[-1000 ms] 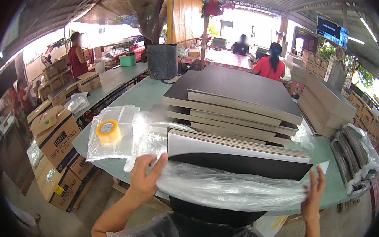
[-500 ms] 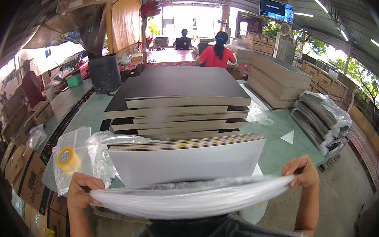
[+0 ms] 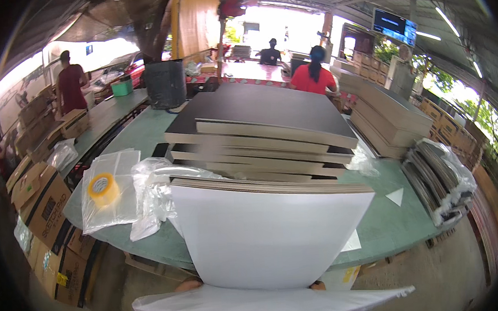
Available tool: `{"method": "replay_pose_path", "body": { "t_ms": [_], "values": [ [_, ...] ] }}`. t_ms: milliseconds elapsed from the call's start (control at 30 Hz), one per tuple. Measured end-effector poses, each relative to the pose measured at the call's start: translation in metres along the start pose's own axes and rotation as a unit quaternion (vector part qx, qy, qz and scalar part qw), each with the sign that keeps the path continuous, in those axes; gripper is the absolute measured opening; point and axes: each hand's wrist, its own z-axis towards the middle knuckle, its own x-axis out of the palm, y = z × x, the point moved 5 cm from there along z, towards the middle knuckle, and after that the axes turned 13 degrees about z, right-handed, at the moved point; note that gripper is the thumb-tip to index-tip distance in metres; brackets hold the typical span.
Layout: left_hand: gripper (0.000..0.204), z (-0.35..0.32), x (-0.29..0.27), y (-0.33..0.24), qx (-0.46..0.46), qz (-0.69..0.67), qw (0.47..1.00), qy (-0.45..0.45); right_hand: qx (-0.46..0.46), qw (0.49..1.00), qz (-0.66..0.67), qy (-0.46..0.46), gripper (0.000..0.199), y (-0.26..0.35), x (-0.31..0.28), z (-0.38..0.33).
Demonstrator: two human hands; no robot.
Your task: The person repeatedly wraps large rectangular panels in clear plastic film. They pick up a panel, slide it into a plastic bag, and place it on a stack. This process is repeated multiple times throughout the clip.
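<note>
A thick stack of boards with a white front face (image 3: 265, 240) leans up over the table's near edge, its layered brown edge at the top. Below it, a clear plastic bag (image 3: 269, 303) lies spread across the bottom, its rim along the stack's lower end. Only a little of my left hand (image 3: 188, 284) shows, at the stack's lower left side. Of my right hand (image 3: 318, 286), a small bit appears at the lower right side. Stack and plastic hide the fingers of both hands, so their grip cannot be made out.
Behind stand dark-topped board stacks (image 3: 280, 105) on the green table (image 3: 373, 227). At left lie a tape roll (image 3: 103, 190) and plastic sheets (image 3: 149, 196); at right, wrapped boards (image 3: 441, 181). Cartons (image 3: 41, 208) line the left side. Several people work farther off.
Both hands have left the raised, stretched plastic edge and gone down to the stack's lower sides. The plastic has dropped lower, and more of the white face shows. The view has swung left.
</note>
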Motion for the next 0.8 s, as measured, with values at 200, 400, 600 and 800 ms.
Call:
{"method": "replay_pose_path", "body": {
  "t_ms": [200, 400, 600, 800],
  "values": [
    [0.025, -0.152, -0.147, -0.074, 0.225, -0.146, 0.963, -0.012, -0.228, 0.94, 0.082, 0.239, 0.03, 0.148, -0.065, -0.186],
    [0.033, -0.128, -0.055, -0.156, 0.43, -0.132, 0.875, 0.18, -0.394, 0.746, 0.072, 0.532, 0.041, 0.226, 0.085, -0.259],
    [0.042, -0.009, 0.009, 0.004, 0.086, -0.04, 0.986, 0.138, -0.055, 0.905, -0.234, 0.35, 0.043, 0.076, 0.097, -0.089],
    [0.02, -0.073, -0.305, -0.015, 0.071, -0.012, 0.871, -0.485, -0.082, 0.93, -0.184, 0.307, 0.044, 0.108, 0.113, -0.101]
  ]
}}
